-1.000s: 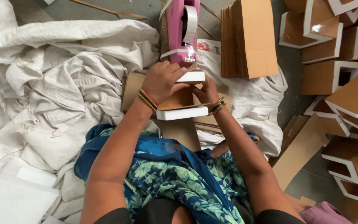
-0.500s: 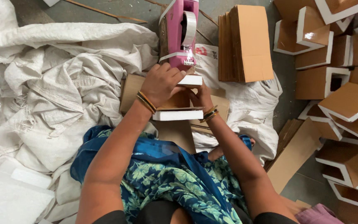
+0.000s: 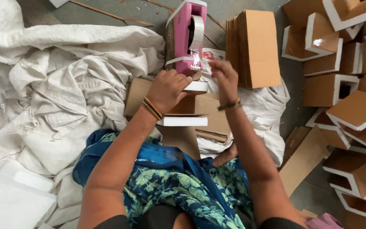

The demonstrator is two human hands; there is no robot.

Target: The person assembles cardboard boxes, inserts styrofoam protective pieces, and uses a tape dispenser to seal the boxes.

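Note:
My left hand (image 3: 168, 89) grips a small brown cardboard box with white edges (image 3: 183, 113), pressing on its top just in front of my lap. My right hand (image 3: 224, 76) is lifted off the box and hovers by the front of a pink tape dispenser (image 3: 188, 36), fingers loosely curled and holding nothing that I can see. The dispenser carries a roll of clear tape (image 3: 197, 29) and stands right behind the box. Flat brown cardboard pieces (image 3: 212, 116) lie under the box.
A stack of flat cardboard sheets (image 3: 257, 46) stands right of the dispenser. Several folded brown-and-white boxes (image 3: 352, 110) are piled along the right side. Crumpled white sacking (image 3: 60, 85) covers the floor on the left. A long cardboard strip (image 3: 303, 159) lies by my right knee.
My right hand has let go of the box and risen toward the tape dispenser. The left hand has kept its grip on the box.

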